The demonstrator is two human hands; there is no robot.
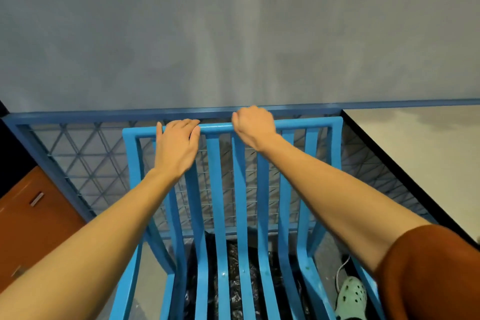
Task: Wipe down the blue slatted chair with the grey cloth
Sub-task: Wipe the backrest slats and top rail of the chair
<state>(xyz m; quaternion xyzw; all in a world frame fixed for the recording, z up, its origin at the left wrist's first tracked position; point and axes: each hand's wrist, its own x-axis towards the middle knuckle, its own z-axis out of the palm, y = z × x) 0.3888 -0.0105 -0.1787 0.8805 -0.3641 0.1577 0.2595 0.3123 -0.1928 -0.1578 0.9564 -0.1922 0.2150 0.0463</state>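
right hand (253,127) is clamped in a fist round the top rail (215,128) of the blue slatted chair (219,189), just right of rail centre. left hand (178,145) rests on the same rail left of centre. its fingers lie over the top, lightly bent with the tips showing, so not a full grip. palm lies against the upper slats. hands are near each other but not touching. both forearms bare, with one rust-coloured sleeve (428,275) on the right upper arm.

chair count: one chair, back facing the person, two side uprights, about seven slats between them. the two leftmost slats are partly behind the left hand and forearm.

around the chair:
- one blue metal railing (78,115) with wire mesh right behind the chair back, grey wall (233,34) beyond it
- one black plastic bag (233,257) showing through the slats, below the seat
- one mint-green clog (350,293) on the floor by the chair's right side, one white cord (340,271) just beside it
- one orange-brown cabinet (33,228) well off the chair's left, one small metal handle on it
- one pale ledge (415,150) off the chair's right, past the railing corner
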